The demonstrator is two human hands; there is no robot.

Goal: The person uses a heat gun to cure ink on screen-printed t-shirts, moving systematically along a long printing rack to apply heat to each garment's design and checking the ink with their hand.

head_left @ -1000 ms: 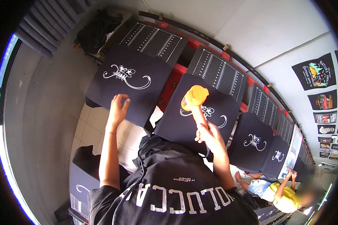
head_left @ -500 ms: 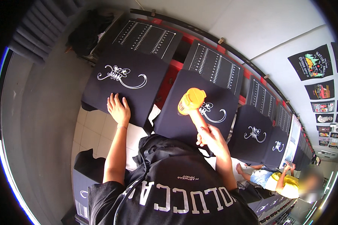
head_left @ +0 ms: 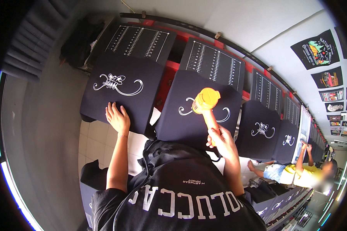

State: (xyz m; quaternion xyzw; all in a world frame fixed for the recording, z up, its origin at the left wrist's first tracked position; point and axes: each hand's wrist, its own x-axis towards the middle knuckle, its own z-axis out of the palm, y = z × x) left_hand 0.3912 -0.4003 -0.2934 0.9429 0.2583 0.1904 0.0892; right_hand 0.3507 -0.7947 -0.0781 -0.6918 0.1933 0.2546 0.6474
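Observation:
My right hand is closed around the handle of an orange heat gun, its round head held above a dark cloth panel. A white scorpion-like print on that panel is partly hidden behind the tool. My left hand lies with fingers spread on the lower edge of the neighbouring dark cloth panel. That panel carries the same white print, fully visible above my fingertips.
Boards with white ruled scales stand behind the panels, along a red frame and a dark rail. Further right, more printed panels continue the row. A person in a yellow top works there. Behind me stands another row of printed panels.
The heat gun has moved from the left part of the print to its middle, uncovering the left curl. My left hand stays on its panel. The whole view has shifted slightly.

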